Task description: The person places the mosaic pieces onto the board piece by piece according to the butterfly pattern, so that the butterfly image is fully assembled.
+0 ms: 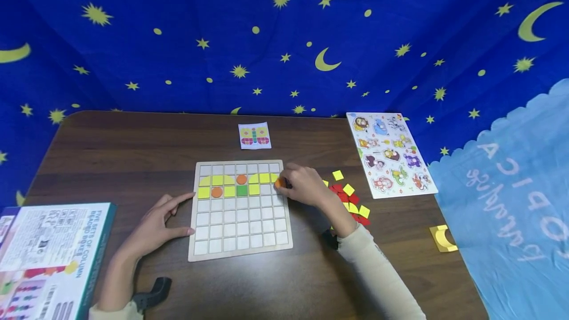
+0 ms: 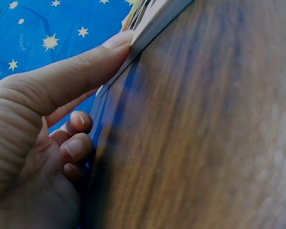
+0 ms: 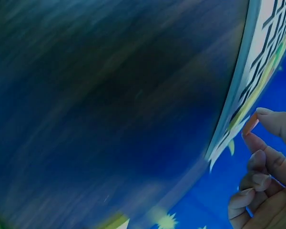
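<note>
A wooden grid board lies flat on the table. Yellow tiles, two orange discs and a green square fill parts of its second and third rows; the lower cells are white. My right hand pinches another orange disc between thumb and finger at the board's upper right edge, its remaining fingers curled in the right wrist view. My left hand touches the board's left edge with extended thumb and index finger. Beyond the board lies a small card with a coloured butterfly pattern.
Loose red and yellow tiles are scattered right of the board, partly behind my right arm. An animal puzzle board lies at the back right, with a yellow piece nearer me. A box sits at the left.
</note>
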Available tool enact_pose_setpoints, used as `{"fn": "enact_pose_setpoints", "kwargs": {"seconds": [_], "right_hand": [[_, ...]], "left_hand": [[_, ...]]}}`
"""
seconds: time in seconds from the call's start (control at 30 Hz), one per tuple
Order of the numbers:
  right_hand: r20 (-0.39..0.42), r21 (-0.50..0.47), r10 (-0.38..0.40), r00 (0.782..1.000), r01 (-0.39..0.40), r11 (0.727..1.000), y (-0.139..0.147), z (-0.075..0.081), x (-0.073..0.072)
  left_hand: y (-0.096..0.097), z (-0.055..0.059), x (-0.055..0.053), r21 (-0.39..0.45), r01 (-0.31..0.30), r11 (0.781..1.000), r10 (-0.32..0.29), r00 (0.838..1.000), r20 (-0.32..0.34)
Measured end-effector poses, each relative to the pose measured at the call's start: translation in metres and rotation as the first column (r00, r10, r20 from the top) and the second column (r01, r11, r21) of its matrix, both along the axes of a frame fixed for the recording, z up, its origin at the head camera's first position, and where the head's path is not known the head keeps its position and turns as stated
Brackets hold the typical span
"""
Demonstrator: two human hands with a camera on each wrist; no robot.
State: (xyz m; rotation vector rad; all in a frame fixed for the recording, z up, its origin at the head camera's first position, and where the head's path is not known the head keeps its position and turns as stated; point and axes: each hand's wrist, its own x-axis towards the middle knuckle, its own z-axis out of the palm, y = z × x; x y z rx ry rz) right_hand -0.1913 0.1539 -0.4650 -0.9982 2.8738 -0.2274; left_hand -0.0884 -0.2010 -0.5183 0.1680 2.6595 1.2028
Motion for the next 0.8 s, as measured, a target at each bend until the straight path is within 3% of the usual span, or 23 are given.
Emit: {"fn": "enact_pose_setpoints", "kwargs": {"seconds": [0.27,0.8], "right_hand": [[0.036,0.021,0.041,0.999,-0.042,0.999,-0.019,-0.004,0.004],[0.047,0.036,0.04,0.998,-0.041,0.999,-0.035,-0.008,0.006]], "left_hand": [[0.001,-0.001,0.0,-0.005,0.002,1.0,-0.002,1.0,0.007],[0.002,0.002,-0.001,-0.006,-0.019,1.0,0.019,0.999,0.036]]}}
